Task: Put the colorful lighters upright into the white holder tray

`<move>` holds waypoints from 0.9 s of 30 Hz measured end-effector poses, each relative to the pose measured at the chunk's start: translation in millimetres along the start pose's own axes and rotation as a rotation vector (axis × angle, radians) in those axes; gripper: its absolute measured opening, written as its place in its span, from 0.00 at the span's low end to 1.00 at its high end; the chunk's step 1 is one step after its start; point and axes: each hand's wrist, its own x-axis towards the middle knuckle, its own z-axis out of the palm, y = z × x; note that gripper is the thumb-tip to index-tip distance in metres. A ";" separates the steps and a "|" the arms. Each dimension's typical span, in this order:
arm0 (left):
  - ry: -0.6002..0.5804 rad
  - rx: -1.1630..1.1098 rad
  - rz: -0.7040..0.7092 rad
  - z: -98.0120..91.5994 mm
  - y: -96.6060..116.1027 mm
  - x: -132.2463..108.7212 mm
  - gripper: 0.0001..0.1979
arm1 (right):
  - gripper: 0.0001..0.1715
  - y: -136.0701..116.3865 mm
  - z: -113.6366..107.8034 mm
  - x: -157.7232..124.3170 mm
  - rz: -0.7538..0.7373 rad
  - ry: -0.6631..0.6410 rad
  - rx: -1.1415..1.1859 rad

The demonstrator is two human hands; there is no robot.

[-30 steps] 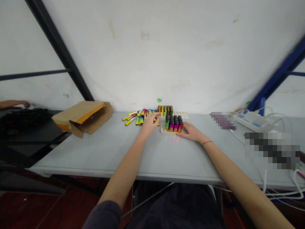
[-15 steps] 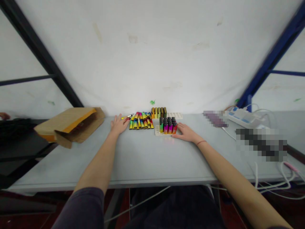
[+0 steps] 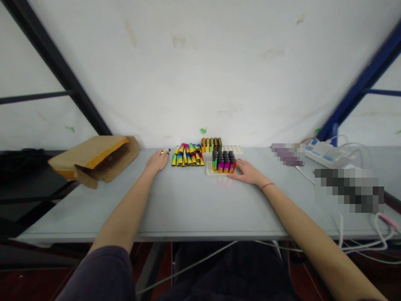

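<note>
1. Fingers of the left hand point(image 3: 157, 161) appear to pinch one slim yellow, dark-tipped piece point(image 3: 166, 151); half a second ago it lies on the table beside a spread hand.
2. The change appears to leave that single piece in the fingers, apart from the glossy heap; the black-topped rows look unaltered.
3. Fingers of the right hand point(image 3: 248, 172) curve loosely around the near tray's right side, thumb spread toward the front.
4. The near tray point(image 3: 209, 171), pale and pitted with round sockets, carries upright, lighter-like pieces point(image 3: 224, 163), smooth, rainbow-bodied and black-capped; sockets show at its left.
5. Between the left hand and the tray lies the heap point(image 3: 188, 158), slender, shiny bodies overlapping in yellow, blue and pink.
6. Behind stand gold-topped pieces point(image 3: 211, 144) beside a flat, socketed far tray point(image 3: 236, 149).
7. Farther left, a creased brown carton point(image 3: 90, 154) gapes on the smooth grey table point(image 3: 194, 205).
</note>
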 end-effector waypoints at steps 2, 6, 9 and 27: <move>-0.018 0.045 -0.058 -5.3 -3.2 -17.3 0.26 | 0.45 0.4 0.7 0.2 0.002 0.008 -0.001; -0.035 0.109 -0.102 -17.3 -6.9 -62.0 0.26 | 0.46 0.9 0.1 0.3 -0.023 0.005 0.021; -0.022 0.139 -0.115 -24.9 -3.0 -95.3 0.26 | 0.45 2.9 0.2 0.1 -0.036 0.015 0.042; 0.024 0.133 0.027 -31.8 81.9 -184.9 0.21 | 0.44 8.2 4.5 0.3 -0.045 0.019 0.035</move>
